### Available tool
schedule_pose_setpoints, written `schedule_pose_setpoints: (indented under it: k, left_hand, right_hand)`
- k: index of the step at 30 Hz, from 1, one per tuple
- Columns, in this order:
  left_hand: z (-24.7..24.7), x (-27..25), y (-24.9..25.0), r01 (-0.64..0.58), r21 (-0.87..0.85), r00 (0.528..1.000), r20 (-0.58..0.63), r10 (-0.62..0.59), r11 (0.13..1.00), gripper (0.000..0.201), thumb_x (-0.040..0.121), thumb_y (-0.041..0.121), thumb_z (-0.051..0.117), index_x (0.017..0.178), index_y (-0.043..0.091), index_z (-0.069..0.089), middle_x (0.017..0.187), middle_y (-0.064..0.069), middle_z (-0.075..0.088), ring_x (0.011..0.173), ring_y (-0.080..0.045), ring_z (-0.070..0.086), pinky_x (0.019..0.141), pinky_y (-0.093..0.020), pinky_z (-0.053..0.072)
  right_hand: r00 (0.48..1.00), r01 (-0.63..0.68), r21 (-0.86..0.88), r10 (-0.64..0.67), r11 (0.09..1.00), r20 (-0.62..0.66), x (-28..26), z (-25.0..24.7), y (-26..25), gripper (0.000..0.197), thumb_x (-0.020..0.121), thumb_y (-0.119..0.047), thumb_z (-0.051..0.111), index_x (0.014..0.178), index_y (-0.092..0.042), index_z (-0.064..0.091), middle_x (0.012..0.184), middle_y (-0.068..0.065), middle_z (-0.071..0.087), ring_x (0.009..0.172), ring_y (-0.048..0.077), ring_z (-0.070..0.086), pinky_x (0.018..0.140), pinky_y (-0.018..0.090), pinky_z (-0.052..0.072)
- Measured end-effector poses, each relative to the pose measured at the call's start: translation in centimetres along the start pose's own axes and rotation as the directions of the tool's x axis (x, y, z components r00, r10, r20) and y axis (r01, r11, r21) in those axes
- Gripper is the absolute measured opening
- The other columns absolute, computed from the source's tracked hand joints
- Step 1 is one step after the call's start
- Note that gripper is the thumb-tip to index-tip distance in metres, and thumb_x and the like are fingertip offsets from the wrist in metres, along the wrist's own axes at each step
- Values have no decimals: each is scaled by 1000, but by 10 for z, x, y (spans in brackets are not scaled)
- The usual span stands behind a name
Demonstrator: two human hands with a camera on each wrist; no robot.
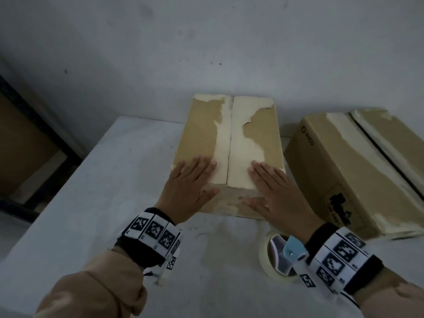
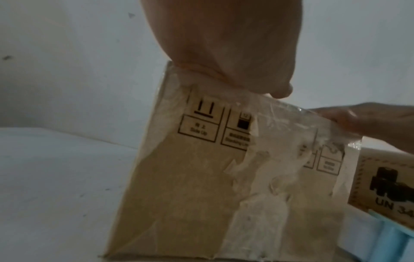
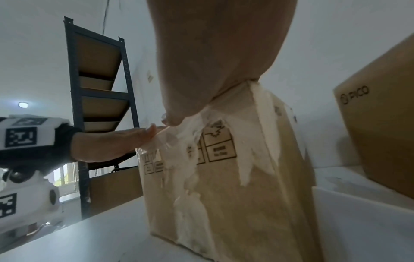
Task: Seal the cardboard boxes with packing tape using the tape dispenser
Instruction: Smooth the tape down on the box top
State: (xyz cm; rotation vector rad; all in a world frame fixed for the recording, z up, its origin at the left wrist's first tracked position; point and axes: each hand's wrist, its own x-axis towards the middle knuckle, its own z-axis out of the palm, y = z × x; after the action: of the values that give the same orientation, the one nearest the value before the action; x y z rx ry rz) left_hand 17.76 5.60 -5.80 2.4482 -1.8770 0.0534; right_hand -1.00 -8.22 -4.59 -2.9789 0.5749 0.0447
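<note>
Head cam looks down and fwd over the white table (image 1: 96,203), toward its far edge and the wall. Left wrist cam sits low, v. close to the near face of the center box (image 2: 190,177), facing fwd. Right wrist cam, same height, faces fwd-left. Both wrist views share that box face; all three show the second box (image 1: 339,171).

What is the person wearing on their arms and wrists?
Both hands are bare, no gloves. Each wrist has a black strap with a white band of black square code markers: the left band and the right band. The arms wear tan sleeves. A white camera unit hangs under the left wrist.
</note>
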Motion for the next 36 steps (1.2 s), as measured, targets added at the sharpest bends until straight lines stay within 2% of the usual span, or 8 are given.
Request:
schedule_pose_setpoints:
  k: [4, 8, 12, 16, 19, 24, 33, 36]
  left_hand:
    - [-9, 7, 11, 82, -122, 996, 44, -78, 989, 94, 76, 70, -16, 144, 23, 31, 153, 3, 28, 142, -19, 24, 114, -40, 17]
    - [-16, 22, 29, 273, -223, 960, 1, -279, 936, 86, 78, 70, 8, 141, 18, 33, 151, -9, 29, 139, -25, 26, 111, -42, 19]
    - [-10, 31, 37, 404, -168, 912, 147, -383, 899, 74, 89, 65, 23, 148, 29, -2, 157, -12, -9, 143, -33, -12, 115, -48, -5]
    - [-10, 33, 38, 398, -104, 908, 189, -375, 912, 68, 90, 62, 20, 147, 34, -3, 157, -10, -8, 142, -37, -12, 114, -52, -7]
    - [-12, 30, 40, 391, -73, 911, 176, -374, 918, 65, 91, 60, 19, 147, 33, -1, 158, -9, -5, 143, -36, -9, 114, -53, -5]
    - [-13, 30, 42, 393, -64, 913, 147, -381, 917, 64, 92, 59, 19, 148, 33, 2, 158, -8, -2, 144, -35, -4, 116, -53, -1]
    - [-8, 29, 44, 395, -6, 916, 79, -394, 918, 63, 92, 57, 22, 148, 31, 8, 157, -10, 7, 142, -37, 7, 114, -53, 7]
    - [-7, 29, 44, 395, -8, 917, 64, -394, 918, 62, 92, 56, 23, 147, 31, 10, 157, -10, 8, 142, -37, 8, 114, -54, 7]
  right_hand:
    - [998, -45, 96, 50, 994, -47, -3, 4, 2, 101, 68, -79, -14, 146, -16, 0, 153, -3, -6, 138, 8, -11, 111, 25, -13]
    - [981, -82, 326, 134, 942, -138, -6, 5, 2, 98, 70, -82, 0, 146, -19, 3, 151, -8, -7, 136, 1, -17, 101, 7, -24]
    - [976, -136, 354, 186, 925, -112, -7, 6, -1, 92, 77, -75, 15, 145, -18, -7, 148, -10, -21, 121, -10, -39, 95, 7, -29]
    - [978, -147, 468, 199, 871, -64, -12, 1, -1, 84, 84, -64, 29, 145, -20, -6, 151, -11, -15, 128, -5, -24, 106, 21, -15]
    - [956, -167, 470, 258, 867, -137, -28, 8, 3, 90, 76, -75, 17, 146, -22, -5, 145, -18, -14, 131, -4, -16, 108, 25, -11]
    - [916, -249, 401, 348, 882, -198, -75, 42, 20, 95, 74, -81, 5, 146, -18, 7, 154, 1, -7, 141, 15, -3, 114, 38, 4]
    - [892, -385, 376, 444, 843, -83, -162, 89, 39, 96, 79, -77, 15, 143, -6, 22, 148, 21, 27, 133, 34, 33, 103, 40, 35]
    - [875, -422, 359, 478, 833, -81, -181, 100, 37, 90, 81, -75, 17, 139, -7, 30, 129, 19, 50, 110, 34, 55, 85, 38, 47]
